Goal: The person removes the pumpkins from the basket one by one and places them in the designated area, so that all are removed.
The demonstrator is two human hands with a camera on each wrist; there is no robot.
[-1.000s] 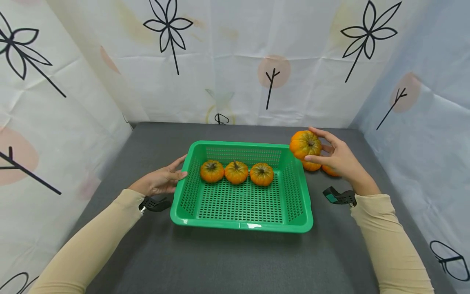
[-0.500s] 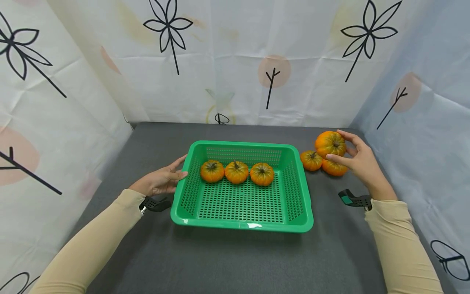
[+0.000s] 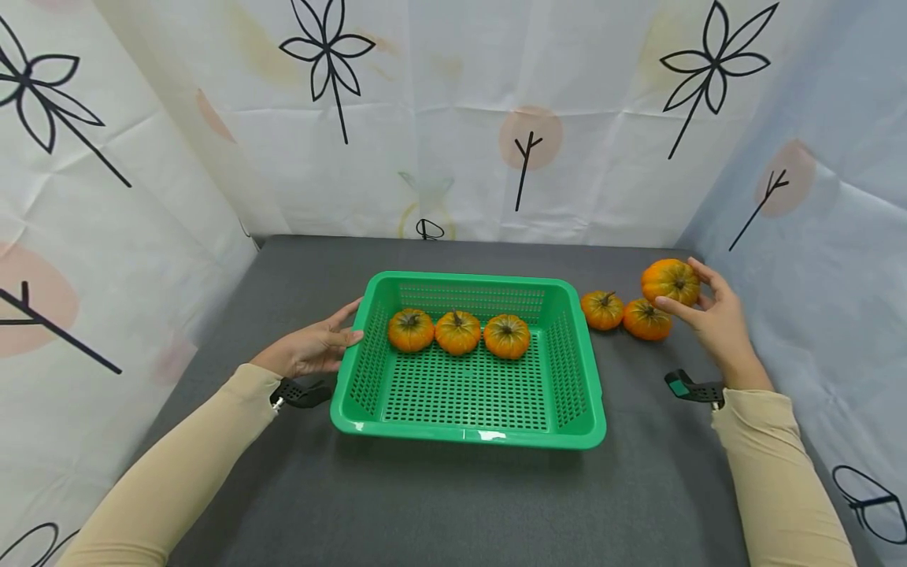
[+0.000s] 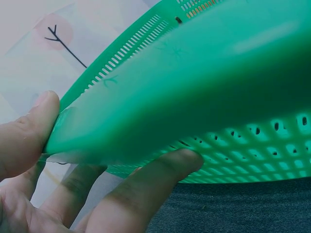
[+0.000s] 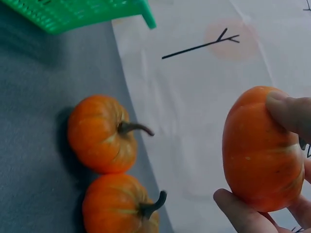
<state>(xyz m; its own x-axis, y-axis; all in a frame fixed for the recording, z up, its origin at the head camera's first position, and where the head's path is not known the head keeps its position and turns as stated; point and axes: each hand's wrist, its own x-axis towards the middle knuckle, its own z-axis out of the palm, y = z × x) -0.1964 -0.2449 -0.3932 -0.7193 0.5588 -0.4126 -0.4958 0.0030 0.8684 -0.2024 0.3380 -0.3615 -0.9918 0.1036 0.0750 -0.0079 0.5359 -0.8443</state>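
Note:
My right hand (image 3: 723,319) holds a small orange pumpkin (image 3: 670,282) between thumb and fingers. In the right wrist view this pumpkin (image 5: 262,150) hangs above the tabletop. Just left of it, two more pumpkins sit side by side on the table, one nearer the basket (image 3: 602,310) and one under the held one (image 3: 646,320). My left hand (image 3: 308,346) grips the left rim of a green plastic basket (image 3: 464,435), thumb on the rim and fingers beneath, as the left wrist view shows. Inside the basket, three pumpkins (image 3: 457,332) stand in a row toward its far side.
The dark grey table (image 3: 460,504) extends in front of the basket. Patterned white cloth (image 3: 453,118) hangs behind and along both sides, close to the right hand. The basket's right wall lies near the two loose pumpkins.
My right hand has moved right with its pumpkin, from beside the basket's right rim to over the farther loose pumpkin. The left hand and basket have stayed in place.

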